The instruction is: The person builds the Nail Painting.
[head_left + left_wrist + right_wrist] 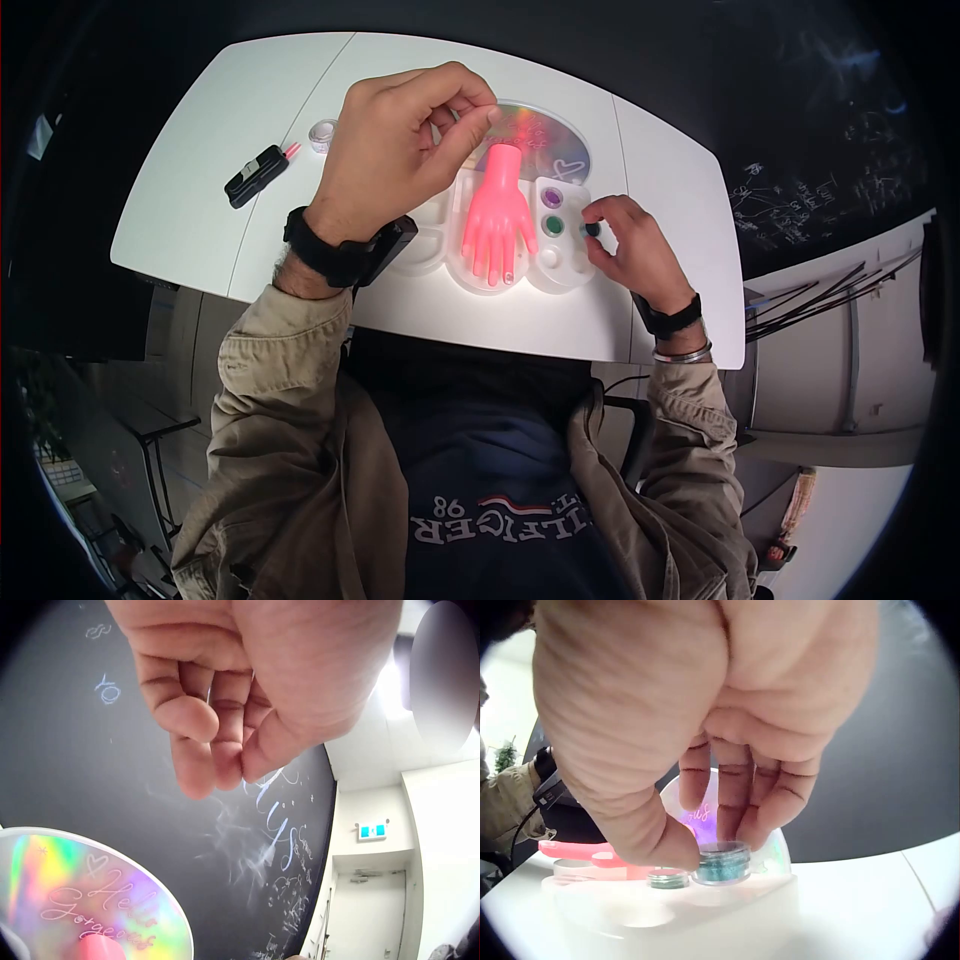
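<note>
My right hand pinches a small clear jar of teal glitter between thumb and fingers, right at the white tray. Beside it in the tray sit a green glitter jar and a purple one. Raised over the table, left of the pink model hand, my left hand has its fingers curled and the thumb against the fingertips; nothing shows between them. The model hand lies palm down with its fingers toward me, a small shiny spot on one nail.
An iridescent oval plate with white lettering and a heart stands behind the model hand. On the left of the table lie a black device with a pink tip and a small round clear container. A dark wall with chalk writing rises behind.
</note>
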Motion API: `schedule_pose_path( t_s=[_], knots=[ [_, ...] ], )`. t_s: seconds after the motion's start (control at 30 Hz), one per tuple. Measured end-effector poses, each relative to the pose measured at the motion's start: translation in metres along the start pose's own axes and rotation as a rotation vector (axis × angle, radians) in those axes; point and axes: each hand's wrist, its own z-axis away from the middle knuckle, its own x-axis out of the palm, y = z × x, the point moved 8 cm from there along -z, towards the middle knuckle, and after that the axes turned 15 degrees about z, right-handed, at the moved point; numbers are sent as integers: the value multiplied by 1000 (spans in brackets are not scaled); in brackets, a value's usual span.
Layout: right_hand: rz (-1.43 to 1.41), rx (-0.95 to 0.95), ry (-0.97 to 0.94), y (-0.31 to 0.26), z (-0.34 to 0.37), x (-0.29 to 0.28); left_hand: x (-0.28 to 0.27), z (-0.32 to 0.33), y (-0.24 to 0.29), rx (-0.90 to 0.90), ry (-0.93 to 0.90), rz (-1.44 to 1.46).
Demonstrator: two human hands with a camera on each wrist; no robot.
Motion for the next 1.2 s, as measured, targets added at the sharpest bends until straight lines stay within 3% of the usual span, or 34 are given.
schedule_pose_path(
  t_s=[0.33,0.83,1.03,1.2],
  knots=[
    [-47,32,-105,-1,-7,14,-3,0,-1,2,0,-10],
    [-128,55,-33,11,0,13,-2,0,-2,-2,-7,-13],
    [-102,219,-22,41,17,7,-2,1,-5,-9,-6,-22],
    [-70,205,12,69,32,12,-1,1,-3,3,-14,-25]
  ],
)
